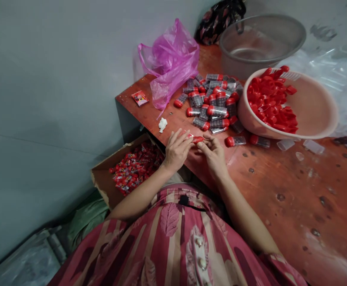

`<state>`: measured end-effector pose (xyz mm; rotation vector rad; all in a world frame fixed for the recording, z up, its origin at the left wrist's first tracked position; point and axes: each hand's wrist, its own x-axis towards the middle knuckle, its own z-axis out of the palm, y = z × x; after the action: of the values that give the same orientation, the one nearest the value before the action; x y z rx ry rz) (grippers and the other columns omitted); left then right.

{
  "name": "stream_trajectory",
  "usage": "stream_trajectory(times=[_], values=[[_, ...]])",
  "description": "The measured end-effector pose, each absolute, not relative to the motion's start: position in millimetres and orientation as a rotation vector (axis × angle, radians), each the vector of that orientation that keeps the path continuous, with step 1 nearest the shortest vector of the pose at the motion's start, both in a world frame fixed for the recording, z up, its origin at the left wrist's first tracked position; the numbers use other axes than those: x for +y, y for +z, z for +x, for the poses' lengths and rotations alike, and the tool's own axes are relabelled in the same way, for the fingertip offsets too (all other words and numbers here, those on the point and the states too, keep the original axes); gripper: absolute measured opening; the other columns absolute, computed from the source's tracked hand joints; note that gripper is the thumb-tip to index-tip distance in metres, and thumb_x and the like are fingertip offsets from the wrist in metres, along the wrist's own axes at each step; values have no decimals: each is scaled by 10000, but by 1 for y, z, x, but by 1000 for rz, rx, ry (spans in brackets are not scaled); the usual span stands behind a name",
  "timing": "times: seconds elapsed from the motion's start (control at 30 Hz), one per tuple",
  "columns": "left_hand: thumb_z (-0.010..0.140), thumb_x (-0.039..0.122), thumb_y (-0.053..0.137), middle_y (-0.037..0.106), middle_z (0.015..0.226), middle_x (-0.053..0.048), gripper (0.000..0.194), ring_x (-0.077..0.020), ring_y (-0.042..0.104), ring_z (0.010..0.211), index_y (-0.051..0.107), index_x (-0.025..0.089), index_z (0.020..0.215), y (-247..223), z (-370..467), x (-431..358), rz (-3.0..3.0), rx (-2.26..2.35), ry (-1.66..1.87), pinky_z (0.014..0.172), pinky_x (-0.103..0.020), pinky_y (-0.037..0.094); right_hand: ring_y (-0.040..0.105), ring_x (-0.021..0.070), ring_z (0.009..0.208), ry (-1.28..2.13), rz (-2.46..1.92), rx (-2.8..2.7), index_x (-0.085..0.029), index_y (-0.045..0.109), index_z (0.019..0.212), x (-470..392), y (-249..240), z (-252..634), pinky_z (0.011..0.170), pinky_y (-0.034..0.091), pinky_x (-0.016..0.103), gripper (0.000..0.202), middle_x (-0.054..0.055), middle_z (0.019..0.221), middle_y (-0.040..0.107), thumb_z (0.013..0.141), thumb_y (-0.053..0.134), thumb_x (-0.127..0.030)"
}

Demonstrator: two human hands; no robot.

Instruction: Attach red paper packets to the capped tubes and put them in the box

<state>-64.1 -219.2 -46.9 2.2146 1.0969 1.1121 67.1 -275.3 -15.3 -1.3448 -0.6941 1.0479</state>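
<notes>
Between my two hands, over the table's near edge, is a small red packet (196, 138) with a shiny wrapper. My left hand (175, 153) has its fingers closed over the packet's left part. At its other end, my right hand (214, 155) pinches it between thumb and fingers. Just beyond lie several clear tubes with red caps (218, 111) in a heap, their contents dark. A capped tube (235, 141) rests apart, right of my right hand. Below my left forearm, an open cardboard box (101, 172) holds many small red wrapped pieces (134, 167).
The red table (280, 174) meets the wall. A pink bowl (316, 107) holds red caps (271, 103); behind it stands a grey basin (262, 59). Also here are a pink plastic bag (176, 55), a flat red sachet (140, 98), white crumpled scrap (162, 124) and clear empty tubes (313, 146).
</notes>
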Motion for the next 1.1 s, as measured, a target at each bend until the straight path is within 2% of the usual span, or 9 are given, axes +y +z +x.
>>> stream_trajectory(times=[0.17, 0.23, 0.33, 0.47, 0.53, 0.73, 0.87, 1.0, 1.1], values=[[778, 429, 624, 675, 1102, -88, 428, -223, 622, 1017, 634, 188, 1132, -19, -63, -227, 1649, 974, 964, 868, -333, 480, 529, 85, 580, 1079, -1306, -709, -224, 556, 992, -276, -7, 78, 592, 437, 223, 328, -72, 648, 553, 705, 701, -289], [746, 471, 638, 701, 824, -45, 359, -189, 651, 787, 699, 171, 933, -15, -63, -225, 1498, 936, 787, 706, -278, 492, 520, 91, 567, 1162, -1331, -782, -217, 552, 1006, -280, -5, 85, 567, 422, 226, 350, -66, 648, 558, 702, 699, -308], [702, 484, 667, 541, 499, 20, 385, -120, 549, 532, 607, 147, 526, -17, -60, -224, 1414, 857, 570, 568, -245, 443, 525, 116, 568, 1168, -1451, -978, -197, 556, 1006, -286, -1, 99, 558, 424, 249, 331, -42, 649, 569, 731, 658, -351], [620, 464, 734, 545, 486, 22, 386, -110, 542, 496, 568, 137, 499, -21, -51, -231, 1102, 910, 547, 548, -254, 462, 584, 218, 880, 526, -1878, -1511, -184, 595, 1055, -292, 6, 133, 736, 451, 345, 254, 92, 997, 660, 841, 469, -239], [557, 446, 777, 564, 491, 11, 382, -109, 550, 489, 572, 128, 503, -20, -48, -234, 974, 956, 574, 541, -253, 472, 502, 290, 1089, 146, -2101, -1787, -181, 587, 1118, -296, 7, 156, 811, 421, 402, 326, 126, 1205, 601, 840, 419, -166], [462, 345, 845, 600, 533, 0, 361, -87, 557, 474, 590, 110, 564, -12, -43, -233, 563, 954, 682, 503, -214, 473, 545, 284, 906, -171, -2391, -1976, -138, 568, 1154, -303, -11, 201, 702, 418, 375, 352, 166, 1072, 651, 888, 342, -184], [569, 281, 813, 634, 628, 1, 285, -91, 595, 540, 617, 122, 700, -13, -39, -230, 333, 895, 762, 527, -205, 490, 597, 261, 819, 37, -2262, -1662, -156, 601, 1048, -312, -12, 176, 663, 453, 358, 308, 137, 897, 676, 901, 384, -319], [643, 253, 777, 657, 710, 1, 244, -118, 643, 661, 611, 147, 787, -15, -31, -228, 197, 864, 862, 653, -248, 531, 603, 168, 525, 767, -1846, -1196, -202, 565, 1023, -335, -4, 114, 511, 491, 291, 298, 19, 636, 647, 911, 388, -414], [681, 254, 752, 649, 693, -2, 208, -115, 636, 647, 603, 146, 778, -13, -25, -229, 165, 870, 883, 668, -253, 524, 620, 143, 509, 954, -1680, -982, -209, 550, 1045, -348, -7, 74, 513, 527, 276, 295, -6, 648, 647, 885, 461, -441]])
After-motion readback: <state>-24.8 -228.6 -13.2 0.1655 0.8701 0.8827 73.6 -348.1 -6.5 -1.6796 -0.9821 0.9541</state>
